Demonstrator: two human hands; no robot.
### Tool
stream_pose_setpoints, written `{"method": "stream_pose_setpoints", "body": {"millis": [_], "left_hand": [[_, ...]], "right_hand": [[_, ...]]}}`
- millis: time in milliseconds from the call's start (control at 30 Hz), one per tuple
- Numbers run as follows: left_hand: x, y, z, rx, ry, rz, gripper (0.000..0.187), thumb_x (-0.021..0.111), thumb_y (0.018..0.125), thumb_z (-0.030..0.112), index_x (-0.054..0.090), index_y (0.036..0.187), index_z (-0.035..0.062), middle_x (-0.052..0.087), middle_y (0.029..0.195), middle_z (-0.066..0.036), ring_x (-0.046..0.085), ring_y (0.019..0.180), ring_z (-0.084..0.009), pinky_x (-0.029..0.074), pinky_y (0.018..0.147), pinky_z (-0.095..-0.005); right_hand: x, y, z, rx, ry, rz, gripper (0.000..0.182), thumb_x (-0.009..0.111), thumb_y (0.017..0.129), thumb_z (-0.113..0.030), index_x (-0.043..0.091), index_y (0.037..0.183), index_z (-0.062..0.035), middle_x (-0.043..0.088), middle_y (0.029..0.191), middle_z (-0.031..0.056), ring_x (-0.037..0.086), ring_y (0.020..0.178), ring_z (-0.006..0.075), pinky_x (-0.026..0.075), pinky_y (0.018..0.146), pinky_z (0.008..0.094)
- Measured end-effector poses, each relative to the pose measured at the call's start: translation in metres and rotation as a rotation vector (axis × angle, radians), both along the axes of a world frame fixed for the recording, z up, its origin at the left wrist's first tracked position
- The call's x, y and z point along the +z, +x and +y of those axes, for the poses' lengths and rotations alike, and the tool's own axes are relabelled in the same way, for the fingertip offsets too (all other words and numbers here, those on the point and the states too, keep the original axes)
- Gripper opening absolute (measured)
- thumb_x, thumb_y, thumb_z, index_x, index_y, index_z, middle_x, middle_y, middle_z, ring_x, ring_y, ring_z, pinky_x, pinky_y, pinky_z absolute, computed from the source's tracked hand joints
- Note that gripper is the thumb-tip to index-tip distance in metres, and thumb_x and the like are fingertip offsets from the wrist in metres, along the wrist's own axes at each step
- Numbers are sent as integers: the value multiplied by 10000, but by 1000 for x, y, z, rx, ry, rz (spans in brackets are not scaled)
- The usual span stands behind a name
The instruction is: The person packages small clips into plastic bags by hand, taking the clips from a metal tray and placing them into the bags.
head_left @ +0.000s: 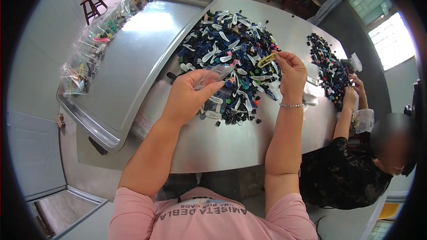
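Observation:
My left hand (191,90) is closed on a clear plastic bag (212,76), pinched between thumb and fingers over the near side of a big pile of hair clips (218,49). What the bag holds, if anything, I cannot make out. To the right, my right hand (291,71) pinches one yellow snap hair clip (267,60) by its end, raised above the pile's right edge. White, dark blue and black clips fill most of the heap, with small coloured pieces among them. A beaded bracelet (291,105) circles my right wrist.
A large metal tray (147,49) stands on the left of the metal table (213,146), with filled clear bags (82,69) along its far left side. At right, a co-worker in black (351,173) handles a second pile (327,62). Wooden stools (92,5) stand behind.

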State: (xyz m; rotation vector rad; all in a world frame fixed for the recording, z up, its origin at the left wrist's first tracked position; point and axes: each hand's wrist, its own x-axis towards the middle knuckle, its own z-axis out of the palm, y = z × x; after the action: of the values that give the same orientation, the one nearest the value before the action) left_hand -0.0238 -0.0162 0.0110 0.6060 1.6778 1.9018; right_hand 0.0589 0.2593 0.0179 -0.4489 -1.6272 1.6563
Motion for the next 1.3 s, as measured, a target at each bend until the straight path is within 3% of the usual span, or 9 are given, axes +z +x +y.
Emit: {"method": "stream_pose_setpoints", "body": {"millis": [333,400,533,633,700,833,933,1100,1300], "left_hand": [[5,3,-1,31,-23,24,293,773,847,177,701,1064,-8,711,1001,-65,635,922,-119,490,851,-270],[5,2,-1,29,-27,38,295,773,848,177,701,1068,-6,711,1005,-69,636,924,-122,490,854,-272],[5,2,-2,27,-14,27,292,775,847,178,702,1064,-3,708,1015,-77,638,931,-127,492,858,-274],[6,2,-2,26,-1,18,283,775,847,175,704,1059,1,707,1020,-81,640,938,-129,493,863,-275],[9,3,-2,26,3,16,277,775,847,172,705,1057,4,706,1022,-81,640,943,-131,493,866,-276],[8,2,-2,27,-7,2,268,771,850,160,705,1060,6,706,1027,-87,642,953,-139,495,869,-278],[8,3,-1,30,-6,5,275,772,849,160,704,1064,4,704,1035,-92,642,962,-144,496,870,-281],[8,2,-1,21,-19,0,287,774,847,166,701,1068,-1,702,1050,-98,642,973,-150,496,872,-284],[7,3,-1,20,-55,37,287,772,849,163,698,1065,-10,702,1050,-97,642,965,-150,494,873,-282]], "right_hand": [[-4,-3,3,-50,68,-112,258,691,901,-52,647,1133,53,725,1026,134,678,953,150,516,864,223],[-2,-1,2,-347,673,-367,317,687,909,-158,660,1171,19,731,1024,110,673,955,132,513,853,244],[6,10,11,-335,530,-456,304,674,908,-204,689,1156,-29,734,1009,100,680,933,144,520,847,290],[-11,17,36,-349,624,-476,246,643,913,-155,706,1114,-28,737,1013,123,698,917,183,531,839,317],[-16,22,48,-399,851,-761,267,624,893,-141,697,1120,-22,730,1026,159,708,916,254,537,842,355],[-23,21,44,-403,825,-1094,323,645,845,-195,695,1124,-40,714,1034,191,687,961,317,531,866,403],[-28,19,41,-205,779,-1024,328,663,842,-187,687,1128,-27,711,1020,194,685,960,311,533,854,392],[-12,8,14,177,317,-784,498,710,881,-180,541,1331,-46,646,1025,80,618,866,159,529,722,292],[-6,2,-1,296,211,-610,339,681,906,-127,603,1233,-78,665,957,7,604,857,78,490,671,223]]}}
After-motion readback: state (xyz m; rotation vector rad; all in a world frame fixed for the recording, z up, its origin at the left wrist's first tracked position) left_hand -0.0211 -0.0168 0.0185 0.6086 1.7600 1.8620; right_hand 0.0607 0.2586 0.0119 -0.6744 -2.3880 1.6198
